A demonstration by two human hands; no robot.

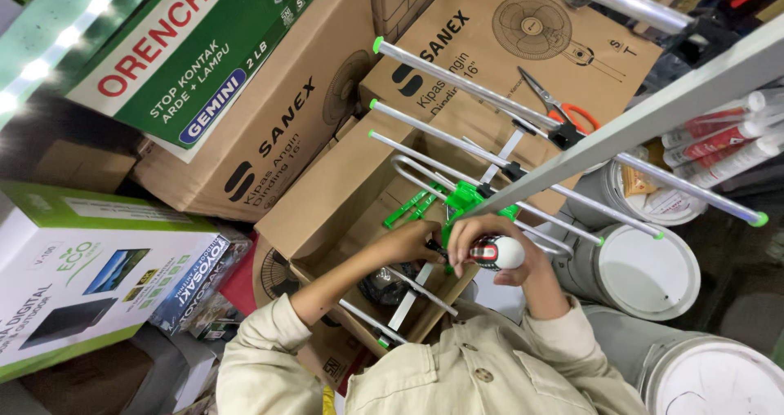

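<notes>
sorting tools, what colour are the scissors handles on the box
Orange, on the scissors lying on the cardboard box; head view.

antenna [490, 137]: I see silver rods w/ green tips, green centre bracket
screwdriver [494, 252]: white handle, red/black band
scissors [563, 109]: orange grips
boxes [327, 104]: brown cardboard
my sleeves [261, 358]: beige
buckets [645, 272]: white lids

Aluminium antenna rods [523, 149] cross above the open cardboard box [327, 211], leaving narrow gaps between them; white buckets [645, 272] crowd the right, stacked cartons [269, 113] seemingly block the left.
</notes>
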